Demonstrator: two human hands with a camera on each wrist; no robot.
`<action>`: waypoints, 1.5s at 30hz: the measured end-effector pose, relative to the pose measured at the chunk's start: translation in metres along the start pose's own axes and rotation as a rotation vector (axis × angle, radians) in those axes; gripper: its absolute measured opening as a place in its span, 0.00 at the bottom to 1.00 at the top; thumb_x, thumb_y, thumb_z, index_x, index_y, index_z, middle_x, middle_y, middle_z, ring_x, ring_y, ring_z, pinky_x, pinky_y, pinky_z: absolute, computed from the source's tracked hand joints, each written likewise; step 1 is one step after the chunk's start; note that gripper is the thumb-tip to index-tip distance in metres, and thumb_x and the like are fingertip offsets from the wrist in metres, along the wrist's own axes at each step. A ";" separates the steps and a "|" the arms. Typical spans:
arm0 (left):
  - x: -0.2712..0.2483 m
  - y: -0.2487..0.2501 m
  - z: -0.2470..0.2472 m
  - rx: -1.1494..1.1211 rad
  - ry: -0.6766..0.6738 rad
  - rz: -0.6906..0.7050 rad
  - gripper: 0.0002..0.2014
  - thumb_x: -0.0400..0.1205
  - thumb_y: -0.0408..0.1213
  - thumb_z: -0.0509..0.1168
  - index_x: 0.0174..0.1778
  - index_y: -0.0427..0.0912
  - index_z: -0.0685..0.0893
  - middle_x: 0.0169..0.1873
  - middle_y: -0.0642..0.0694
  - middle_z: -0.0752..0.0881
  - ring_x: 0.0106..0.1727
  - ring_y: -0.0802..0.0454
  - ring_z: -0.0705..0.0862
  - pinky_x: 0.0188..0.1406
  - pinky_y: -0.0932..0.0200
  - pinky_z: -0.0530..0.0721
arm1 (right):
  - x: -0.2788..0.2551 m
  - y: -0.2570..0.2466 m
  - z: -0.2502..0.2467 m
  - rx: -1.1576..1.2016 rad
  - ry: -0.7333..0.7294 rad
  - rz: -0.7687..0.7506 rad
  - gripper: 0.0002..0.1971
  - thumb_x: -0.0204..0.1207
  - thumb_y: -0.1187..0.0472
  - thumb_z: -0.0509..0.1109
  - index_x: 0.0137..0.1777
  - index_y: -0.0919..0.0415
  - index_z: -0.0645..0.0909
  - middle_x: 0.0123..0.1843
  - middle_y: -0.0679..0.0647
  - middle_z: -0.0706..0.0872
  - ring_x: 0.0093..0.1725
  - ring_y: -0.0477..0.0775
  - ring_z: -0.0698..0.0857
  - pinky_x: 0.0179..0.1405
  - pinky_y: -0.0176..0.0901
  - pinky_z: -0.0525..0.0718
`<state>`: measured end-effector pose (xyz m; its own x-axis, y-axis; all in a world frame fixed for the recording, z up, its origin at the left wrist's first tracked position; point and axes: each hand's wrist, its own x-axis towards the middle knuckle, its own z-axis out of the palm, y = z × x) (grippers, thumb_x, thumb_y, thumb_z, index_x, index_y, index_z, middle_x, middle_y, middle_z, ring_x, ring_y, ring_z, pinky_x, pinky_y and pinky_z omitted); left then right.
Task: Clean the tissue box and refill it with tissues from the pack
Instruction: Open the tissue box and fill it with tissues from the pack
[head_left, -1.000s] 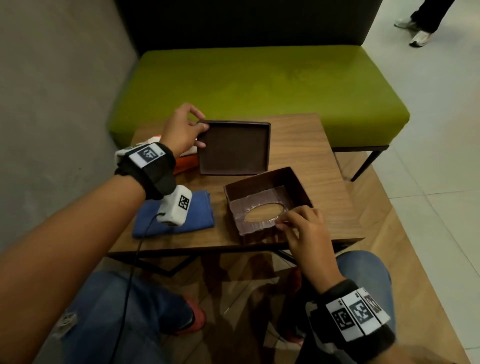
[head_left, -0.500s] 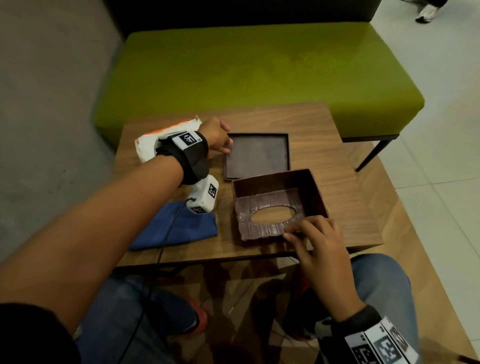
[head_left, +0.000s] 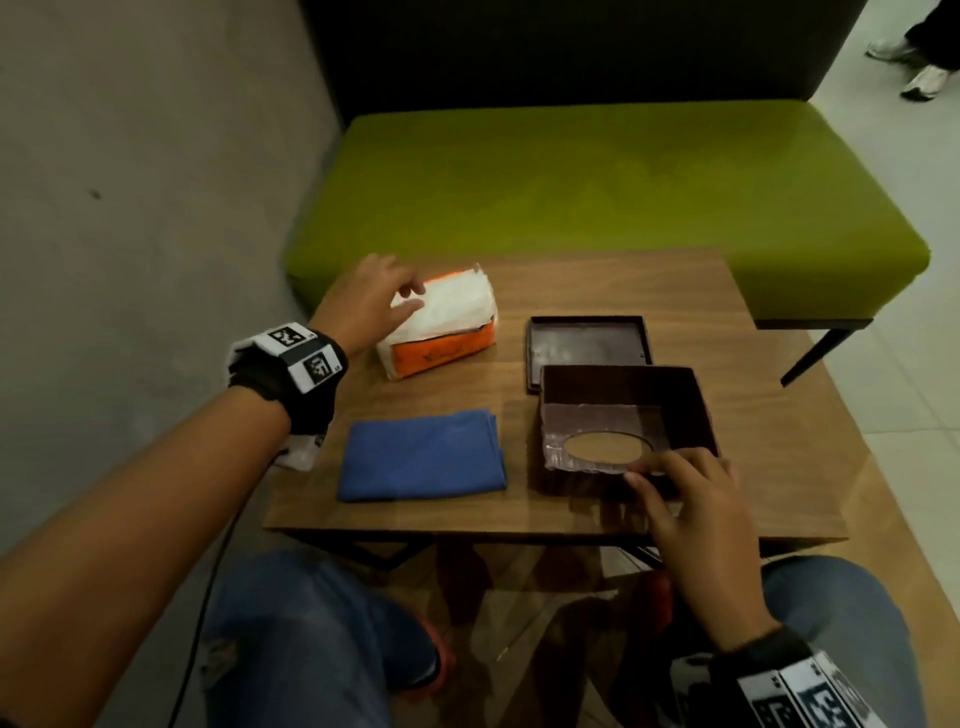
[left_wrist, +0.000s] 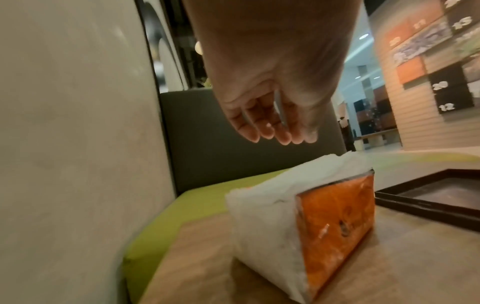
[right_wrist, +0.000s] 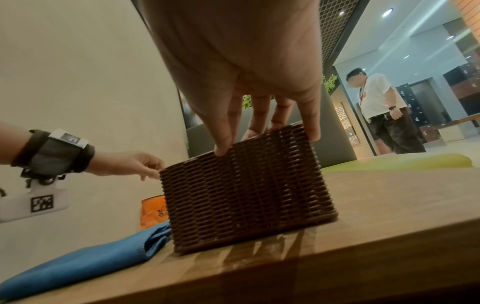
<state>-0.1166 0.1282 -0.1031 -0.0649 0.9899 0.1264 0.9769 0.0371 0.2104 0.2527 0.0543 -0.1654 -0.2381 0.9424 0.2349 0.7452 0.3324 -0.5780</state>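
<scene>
— While the right hand (head_left: 691, 499) steadies the tissue box (head_left: 623, 415) at about four o'clock on the table (head_left: 753, 467), which step would you say is in hand?

— The refill, I judge. The box stands upside down and open, its oval slot showing at the bottom, and its separate base panel (head_left: 587, 348) lies flat just beyond it at two o'clock. The folded blue cloth (head_left: 421, 454) sits at seven o'clock, untouched by either hand.

— And the left hand (head_left: 363, 306)?

— It reaches over the tissue pack (head_left: 441, 327) at ten o'clock. The wrist view shows its fingers (left_wrist: 259, 131) loosely bent and hanging just above the white tissues, holding nothing yet.

— How does the right hand hold the box?

— Its fingers (right_wrist: 223, 142) drape over the near rim, thumb on the woven outer wall and the rest hooked inside; a light grasp.

— What does the next move call for?

— Probably closing the left fingers round the stack in the torn-open wrapper, then lifting it free and carrying it toward four o'clock. The tissues are soft, so a wide pinch should keep the stack together.
</scene>
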 end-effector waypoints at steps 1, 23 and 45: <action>-0.001 0.000 0.003 0.027 -0.032 0.025 0.10 0.79 0.44 0.68 0.52 0.44 0.84 0.47 0.44 0.83 0.53 0.43 0.77 0.48 0.50 0.74 | 0.002 -0.001 0.001 0.001 -0.007 0.011 0.03 0.73 0.60 0.77 0.46 0.56 0.86 0.45 0.50 0.82 0.48 0.54 0.75 0.43 0.44 0.72; 0.028 0.013 0.040 -0.062 -0.195 -0.093 0.13 0.71 0.37 0.73 0.48 0.41 0.79 0.48 0.40 0.84 0.50 0.41 0.81 0.48 0.45 0.82 | 0.005 0.000 0.002 -0.092 -0.077 0.003 0.12 0.71 0.60 0.78 0.54 0.53 0.85 0.50 0.52 0.84 0.56 0.60 0.79 0.58 0.75 0.78; -0.005 0.004 -0.023 -1.155 0.449 -0.519 0.08 0.77 0.34 0.67 0.51 0.42 0.82 0.51 0.43 0.87 0.51 0.49 0.87 0.53 0.50 0.87 | 0.025 -0.046 -0.016 0.092 -0.060 -0.109 0.13 0.76 0.52 0.69 0.59 0.51 0.82 0.54 0.46 0.77 0.59 0.52 0.76 0.60 0.62 0.80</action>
<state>-0.1173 0.1198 -0.0805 -0.6508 0.7581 0.0417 0.1043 0.0349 0.9939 0.2222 0.0620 -0.1201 -0.3532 0.9002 0.2548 0.6532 0.4323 -0.6216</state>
